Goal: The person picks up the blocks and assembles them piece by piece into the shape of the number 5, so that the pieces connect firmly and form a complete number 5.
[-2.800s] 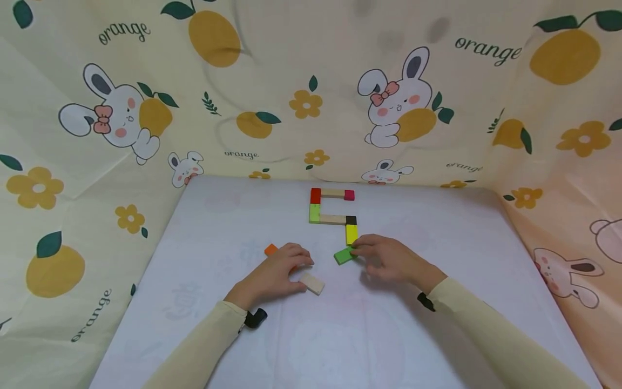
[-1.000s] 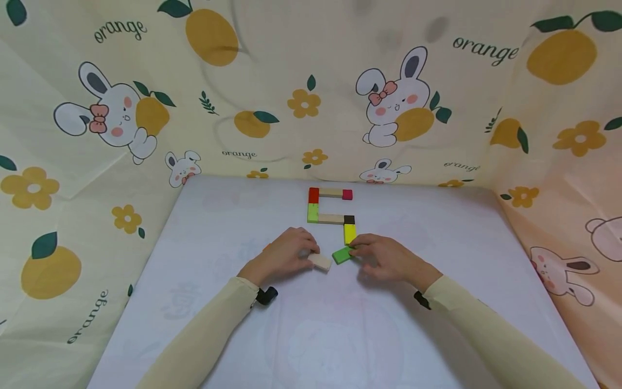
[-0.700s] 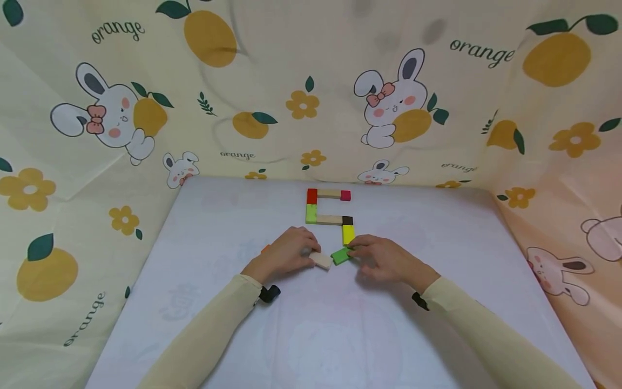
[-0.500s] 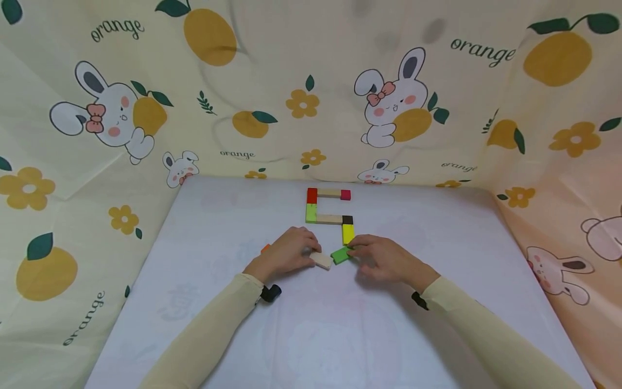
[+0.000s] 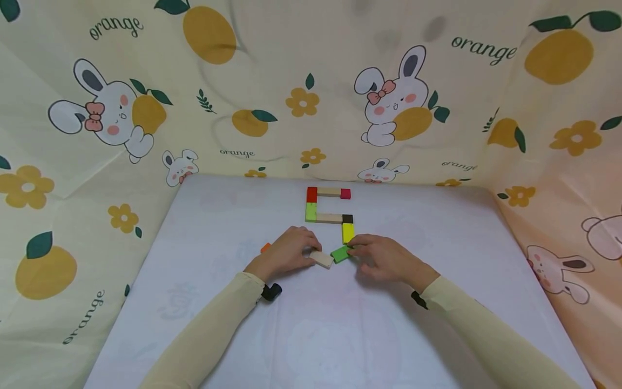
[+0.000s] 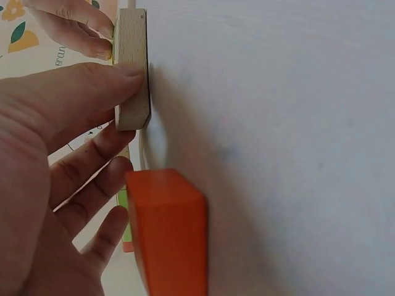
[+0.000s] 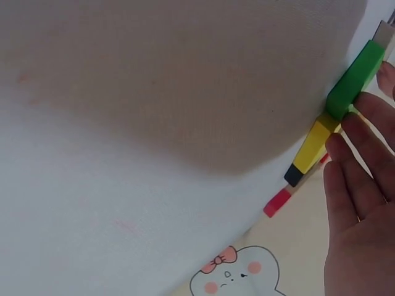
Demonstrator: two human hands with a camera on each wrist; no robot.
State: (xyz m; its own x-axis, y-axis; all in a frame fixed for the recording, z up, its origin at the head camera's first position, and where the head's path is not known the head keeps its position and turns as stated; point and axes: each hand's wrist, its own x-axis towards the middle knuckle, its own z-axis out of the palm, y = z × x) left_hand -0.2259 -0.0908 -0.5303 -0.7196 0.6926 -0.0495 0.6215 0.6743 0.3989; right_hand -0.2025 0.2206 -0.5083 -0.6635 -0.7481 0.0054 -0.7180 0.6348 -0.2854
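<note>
With thumb and fingers my left hand (image 5: pixel 286 251) pinches a plain wooden block (image 5: pixel 322 259), seen edge-on in the left wrist view, its thumb pressed on the flat face. The right end of this block lies close to a tilted green block (image 5: pixel 342 254); I cannot tell if they touch. Fingertips of my right hand (image 5: pixel 389 259) rest at the green block's right end, the fingers fairly straight in the right wrist view. A yellow block (image 5: pixel 347 233) meets the green one at its lower end. Behind the left hand lies an orange block (image 6: pixel 170 234), mostly hidden in the head view.
Further back, a line of blocks continues: black (image 5: pixel 347 219), wooden (image 5: pixel 329 218), light green (image 5: pixel 311 212), red (image 5: pixel 312 194), another wooden strip (image 5: pixel 329 192) and pink-red (image 5: pixel 345 194). The white table (image 5: pixel 311 335) ends at a printed cloth (image 5: pixel 272 70) behind and at the sides.
Since the oldest frame, my left hand has slid the wooden block away from me and rightward, up to the green block. My right hand has stayed at the green block. The last half second shows almost no motion.
</note>
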